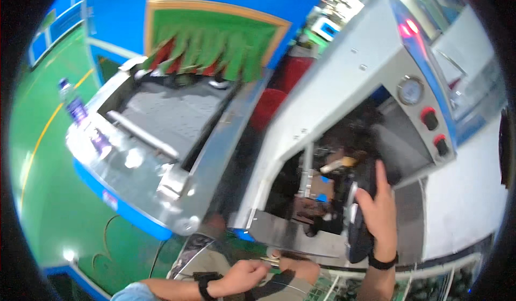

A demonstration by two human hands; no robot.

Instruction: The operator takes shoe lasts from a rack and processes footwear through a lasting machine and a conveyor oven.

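Observation:
My right hand point(380, 212) grips a long black shoe point(361, 231) with a pale edge, its thumb and fingers closed around one side. The shoe is tilted at the opening of a white machine point(317, 112), close to the metal fixture point(321, 185) with blue patches inside. Some motion blur softens the shoe's details. Low in the middle, my left hand point(244, 277) is closed over my lap with its fingers curled. What it holds, if anything, is hidden. A dark band circles each wrist.
Two red knobs point(429, 118) and a round gauge point(411, 90) are on the machine's right face. To the left runs a conveyor point(172, 112) passing under a green strip curtain point(215, 43). A plastic bottle point(74, 104) stands on its end plate. Below right is a wire rack point(424, 285).

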